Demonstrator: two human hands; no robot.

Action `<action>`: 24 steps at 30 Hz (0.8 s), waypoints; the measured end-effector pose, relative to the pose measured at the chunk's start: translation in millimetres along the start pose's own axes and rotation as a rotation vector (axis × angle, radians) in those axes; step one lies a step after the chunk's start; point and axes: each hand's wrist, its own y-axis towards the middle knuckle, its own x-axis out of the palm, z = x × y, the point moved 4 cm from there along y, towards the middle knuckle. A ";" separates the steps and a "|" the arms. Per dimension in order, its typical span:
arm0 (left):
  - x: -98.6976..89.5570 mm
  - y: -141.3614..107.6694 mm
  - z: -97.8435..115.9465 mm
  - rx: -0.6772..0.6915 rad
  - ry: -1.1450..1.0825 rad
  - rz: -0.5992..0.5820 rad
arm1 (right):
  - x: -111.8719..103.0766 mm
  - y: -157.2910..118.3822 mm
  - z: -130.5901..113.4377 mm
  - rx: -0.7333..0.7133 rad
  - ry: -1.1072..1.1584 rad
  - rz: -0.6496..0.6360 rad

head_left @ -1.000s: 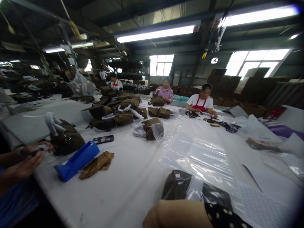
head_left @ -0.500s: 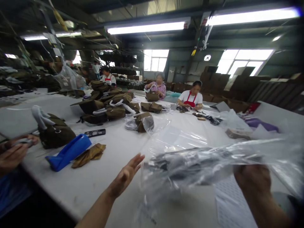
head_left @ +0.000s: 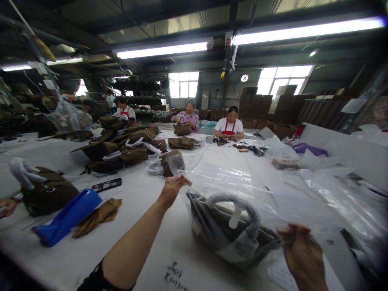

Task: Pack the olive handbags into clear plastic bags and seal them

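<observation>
A dark olive handbag (head_left: 216, 236) with a wrapped, looped handle (head_left: 256, 214) and a white tag (head_left: 236, 216) sits inside a clear plastic bag (head_left: 209, 182) in front of me. My left hand (head_left: 172, 190) pinches the plastic bag's upper left edge, fingertips pressed together. At the right side of the plastic, my right hand (head_left: 303, 250) is closed with bent fingers, slightly blurred, gripping the film. The plastic stretches between both hands above the handbag.
Left on the white table lie a blue holder (head_left: 68, 218), brown cloth (head_left: 98, 218), a black phone-like object (head_left: 106, 185) and another handbag (head_left: 48, 192) beside a co-worker's hand (head_left: 7, 207). Handbags (head_left: 130, 151) pile up beyond. Clear plastic sheets (head_left: 330, 202) lie right. Co-workers sit across.
The plastic-wrapped handbag has come down from a blurred, sideways position to face me. My left hand, open before, now grips the plastic's edge. The view has turned right.
</observation>
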 end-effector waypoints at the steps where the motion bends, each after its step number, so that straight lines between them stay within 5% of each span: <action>1: 0.3 1.0 5.0 0.002 -0.031 0.025 | -1.1 1.6 -5.2 -0.001 0.045 0.045; 6: -20.9 -14.4 23.0 0.013 -0.233 0.244 | 7.4 6.0 -32.6 -0.061 0.113 0.055; 13: -46.7 -31.4 40.1 0.188 -0.146 0.465 | 23.2 24.1 -67.4 -0.118 0.170 0.083; 17: -49.2 -31.6 45.8 0.233 -0.157 0.361 | 28.6 33.8 -75.7 -0.086 0.146 0.080; 20: -49.4 -38.7 32.3 0.020 -0.166 0.165 | 27.2 35.5 -80.2 -0.082 0.139 0.044; 24: -55.2 -31.8 15.1 -0.139 -0.247 0.230 | 33.6 54.7 -79.4 0.026 0.113 0.039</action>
